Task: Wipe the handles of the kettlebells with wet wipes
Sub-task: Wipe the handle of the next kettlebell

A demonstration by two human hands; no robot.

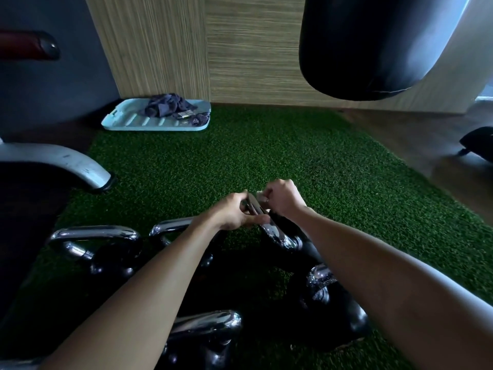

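Note:
Several black kettlebells with chrome handles stand on green turf (pixel 266 156) close in front of me. The farthest kettlebell's handle (pixel 277 235) tips away from me. My left hand (pixel 234 213) grips that handle near its top. My right hand (pixel 282 197) is closed just above it, pinching something small and pale, too hidden to name. Another kettlebell (pixel 98 236) sits at the left, one handle (pixel 170 225) passes under my left forearm, one handle (pixel 205 324) is at the bottom, and one kettlebell (pixel 320 284) lies under my right forearm.
A pale blue tray (pixel 133 122) with dark cloths (pixel 168 106) lies by the wood-panel wall. A black punching bag (pixel 373 44) hangs at upper right. A grey machine foot (pixel 66 161) reaches in from the left. A dark object (pixel 477 141) rests on the wood floor at right.

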